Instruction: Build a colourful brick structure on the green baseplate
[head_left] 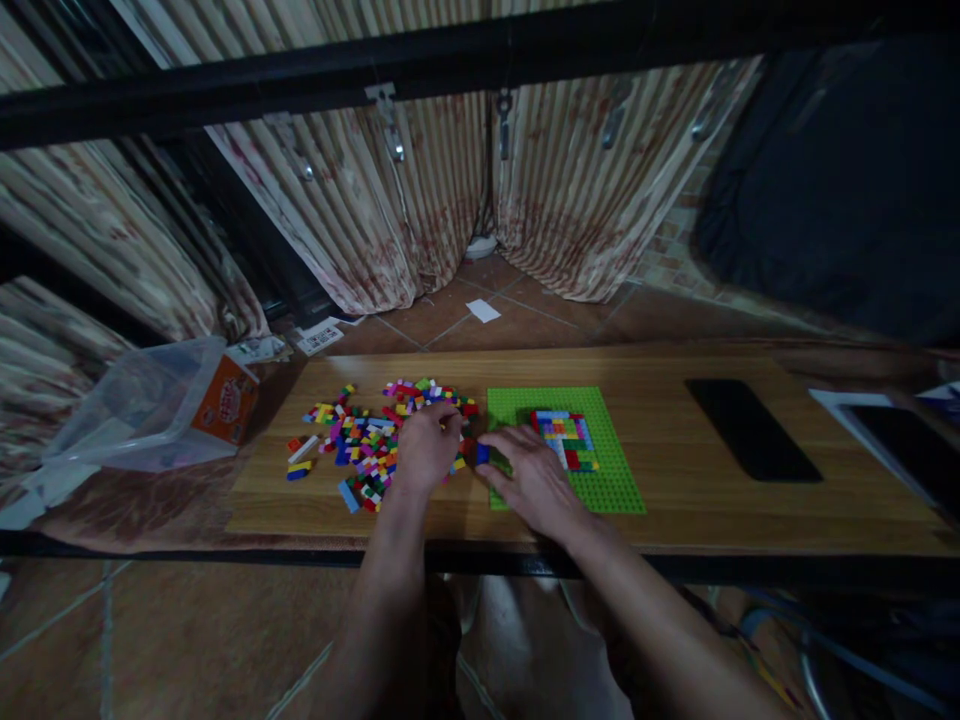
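A heap of small toy building bricks [365, 452] in many colours is spread over the wooden board. My left hand [429, 447] is over the heap's right side, fingers curled together; whatever they may hold is hidden. Between the thumb and fingers of my right hand [536, 478] is a blue brick [482, 454], just off the left edge of a green studded baseplate [619, 482]. On that baseplate stands a small multicoloured brick build [564, 428] with a light blue and red border, partly covered by my right hand.
The wooden board [660, 515] lies across in front of me. A black phone-like slab [752, 430] rests on its right part, with another dark slab [900, 450] farther right. To the left stands a clear plastic box [142, 405] with an orange label. Curtains hang behind.
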